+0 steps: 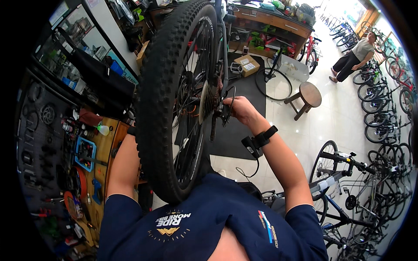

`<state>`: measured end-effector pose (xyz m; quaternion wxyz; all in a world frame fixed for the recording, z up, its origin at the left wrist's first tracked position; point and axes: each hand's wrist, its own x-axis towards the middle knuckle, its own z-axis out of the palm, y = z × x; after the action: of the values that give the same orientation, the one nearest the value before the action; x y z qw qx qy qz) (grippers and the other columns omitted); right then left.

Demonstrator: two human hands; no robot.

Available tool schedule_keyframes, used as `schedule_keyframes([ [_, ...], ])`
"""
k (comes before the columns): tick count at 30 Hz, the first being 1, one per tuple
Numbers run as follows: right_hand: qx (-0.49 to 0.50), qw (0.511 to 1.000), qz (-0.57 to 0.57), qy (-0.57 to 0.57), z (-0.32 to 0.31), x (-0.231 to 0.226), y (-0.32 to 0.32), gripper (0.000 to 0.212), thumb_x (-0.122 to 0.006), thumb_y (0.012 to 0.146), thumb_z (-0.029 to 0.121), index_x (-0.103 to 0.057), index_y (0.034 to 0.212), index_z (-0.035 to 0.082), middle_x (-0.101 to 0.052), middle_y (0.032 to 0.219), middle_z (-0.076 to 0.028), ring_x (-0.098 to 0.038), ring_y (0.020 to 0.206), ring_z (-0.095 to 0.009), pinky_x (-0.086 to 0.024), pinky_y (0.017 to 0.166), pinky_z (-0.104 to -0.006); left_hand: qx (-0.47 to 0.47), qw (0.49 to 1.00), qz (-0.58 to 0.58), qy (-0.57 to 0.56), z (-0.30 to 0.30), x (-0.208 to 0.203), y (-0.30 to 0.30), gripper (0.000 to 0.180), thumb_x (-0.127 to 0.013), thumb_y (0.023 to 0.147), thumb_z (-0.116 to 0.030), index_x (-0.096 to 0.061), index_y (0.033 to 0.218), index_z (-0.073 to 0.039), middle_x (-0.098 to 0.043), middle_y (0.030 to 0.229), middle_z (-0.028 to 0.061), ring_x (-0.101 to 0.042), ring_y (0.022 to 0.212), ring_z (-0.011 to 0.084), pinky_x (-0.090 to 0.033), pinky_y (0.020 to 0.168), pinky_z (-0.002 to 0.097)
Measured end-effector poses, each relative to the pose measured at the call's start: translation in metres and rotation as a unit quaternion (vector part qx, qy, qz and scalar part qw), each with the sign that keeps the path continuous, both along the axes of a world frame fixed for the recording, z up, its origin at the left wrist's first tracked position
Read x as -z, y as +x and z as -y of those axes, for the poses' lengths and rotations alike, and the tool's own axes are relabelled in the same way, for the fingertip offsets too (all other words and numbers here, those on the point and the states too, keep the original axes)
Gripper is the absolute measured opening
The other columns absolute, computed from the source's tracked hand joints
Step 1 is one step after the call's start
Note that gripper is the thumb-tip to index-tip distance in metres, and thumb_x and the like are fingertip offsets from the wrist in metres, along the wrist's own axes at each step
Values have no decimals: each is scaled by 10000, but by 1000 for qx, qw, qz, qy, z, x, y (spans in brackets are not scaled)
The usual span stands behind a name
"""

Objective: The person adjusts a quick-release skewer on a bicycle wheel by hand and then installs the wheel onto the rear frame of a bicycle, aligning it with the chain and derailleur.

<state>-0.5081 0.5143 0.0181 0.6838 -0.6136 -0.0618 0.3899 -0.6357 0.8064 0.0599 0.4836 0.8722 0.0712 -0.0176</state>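
A bicycle's rear wheel with a thick knobbly black tyre (157,100) stands upright right in front of me, its near edge against my shirt. On its right side sit the cassette (205,102) and the rear derailleur (223,115). My right hand (244,108) is closed at the derailleur, with thumb and fingertips together on its outer side; a black cable loop curves beside them. My left forearm (125,163) reaches up on the wheel's other side. The tyre hides my left hand, so its fingers do not show.
At left, a wooden bench (104,174) carries a blue tray (85,153) and tools. Ahead lie a cardboard box (247,65) and a loose tyre (278,89), near a round stool (310,94). Bicycles line the right side, one close by (344,204). A person (359,54) stands far right.
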Motion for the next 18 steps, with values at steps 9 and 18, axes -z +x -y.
schedule_keyframes([
  [9,-55,998,-23,-18,0,1,12,161,-670,889,195,-677,820,51,-533,660,41,-448,549,-62,-333,489,-234,-19,999,24,-13,-12,21,-3,302,-568,885,71,-596,1178,4,-654,1036,79,-619,935,165,-504,847,357],
  [18,-51,994,-94,-15,2,-4,20,100,-673,876,163,-671,841,69,-625,729,9,-531,589,-80,-374,522,-231,-16,1000,-8,8,-13,17,2,330,-551,893,70,-563,1219,16,-651,1075,93,-631,976,180,-505,878,349],
])
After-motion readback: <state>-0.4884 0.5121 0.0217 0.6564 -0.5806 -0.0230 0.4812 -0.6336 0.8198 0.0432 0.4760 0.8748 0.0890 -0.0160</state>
